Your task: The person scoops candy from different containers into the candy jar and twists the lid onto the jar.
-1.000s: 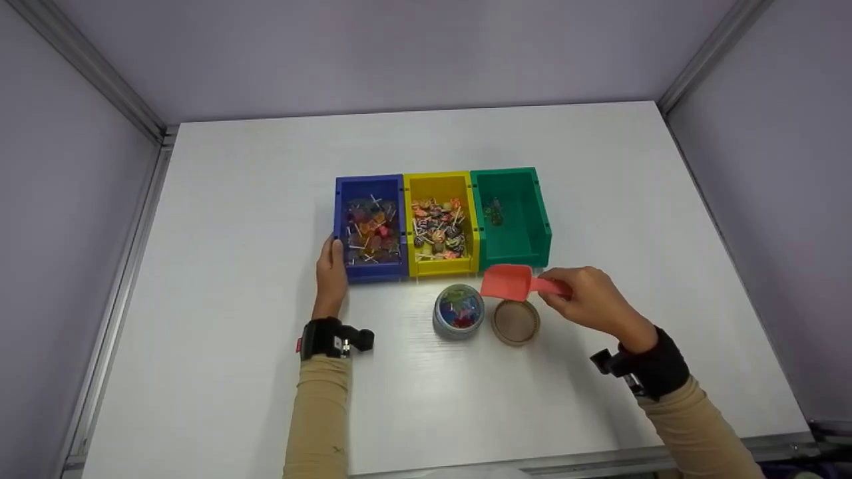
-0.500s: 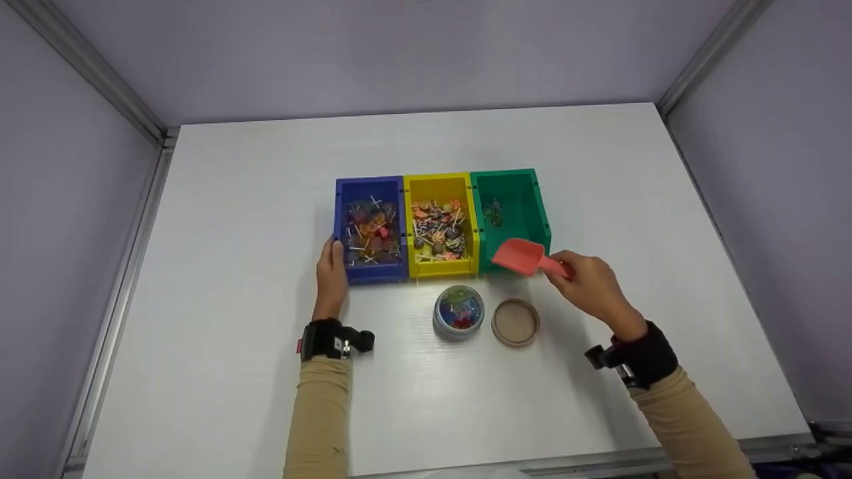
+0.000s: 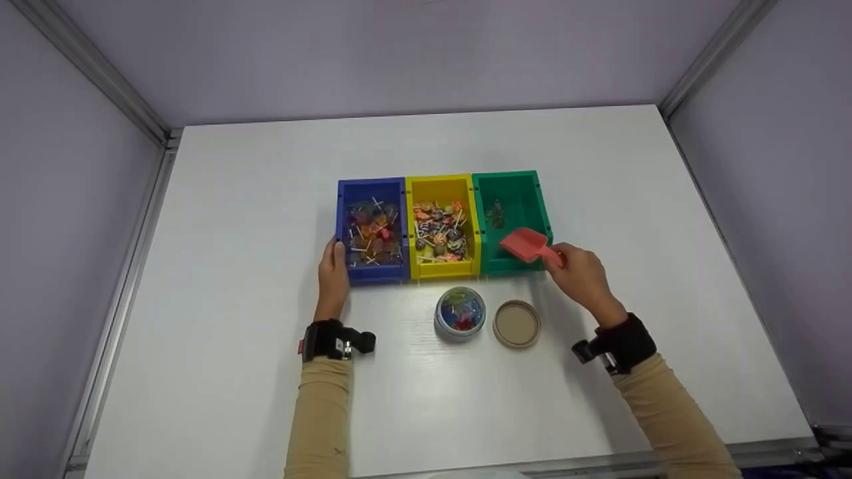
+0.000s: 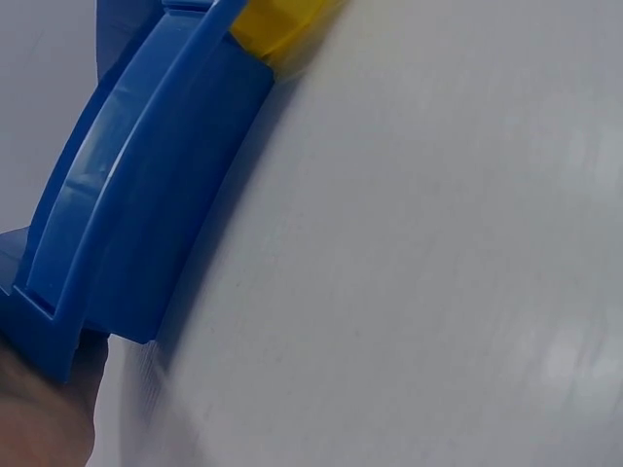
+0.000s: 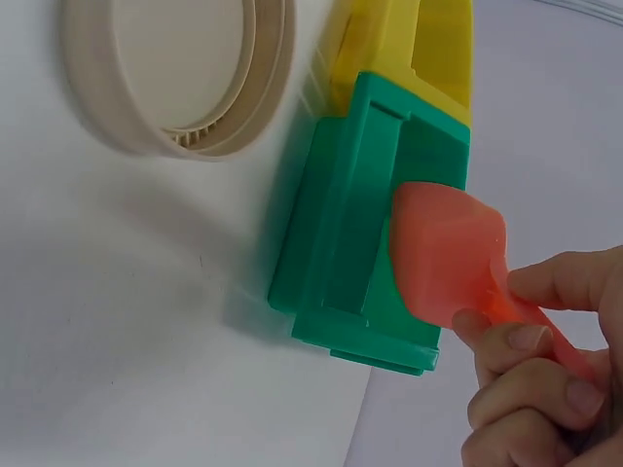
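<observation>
My right hand [image 3: 580, 276] grips the handle of a coral-red scoop [image 3: 526, 245], fingers curled round it and thumb along it. The scoop's blade is over the front part of the green bin [image 3: 512, 265], where a few small clear candies [image 3: 496, 214] lie toward the left wall. At the far left of the joined bins, my left hand [image 3: 331, 279] rests against the outer side of the blue bin [image 3: 376, 273], near its front corner; only part of that hand shows in the left wrist view. Wrapped lollipops [image 3: 376, 233] fill much of the blue bin.
Between blue and green stands a yellow bin [image 3: 444, 269] with striped lollipops [image 3: 439, 233]. In front of the bins are a round jar [image 3: 459, 313] of colourful candies and a beige round lid [image 3: 517, 324] lying inner side up. Walls bound the white table [image 3: 266, 199].
My right hand has carried the scoop up and away from beside the jar, over the front rim of the green bin. My left hand stays at the blue bin.
</observation>
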A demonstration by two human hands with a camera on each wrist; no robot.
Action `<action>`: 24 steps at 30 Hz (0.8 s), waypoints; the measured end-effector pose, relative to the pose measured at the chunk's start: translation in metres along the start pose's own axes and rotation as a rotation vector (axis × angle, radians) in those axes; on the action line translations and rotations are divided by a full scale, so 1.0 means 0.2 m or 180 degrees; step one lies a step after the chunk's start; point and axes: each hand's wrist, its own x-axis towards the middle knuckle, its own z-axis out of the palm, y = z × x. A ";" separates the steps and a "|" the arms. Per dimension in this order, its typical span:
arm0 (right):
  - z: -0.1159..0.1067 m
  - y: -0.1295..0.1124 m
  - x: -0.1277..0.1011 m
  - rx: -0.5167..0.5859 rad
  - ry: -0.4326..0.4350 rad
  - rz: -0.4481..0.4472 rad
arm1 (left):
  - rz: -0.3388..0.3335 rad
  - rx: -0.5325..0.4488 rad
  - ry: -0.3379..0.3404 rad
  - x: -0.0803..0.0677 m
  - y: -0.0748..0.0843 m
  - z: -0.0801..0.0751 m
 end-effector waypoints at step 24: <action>0.13 -0.05 0.14 0.0159 -0.0218 0.0715 | 0.0118 0.0013 0.0029 0.00 0.00 0.00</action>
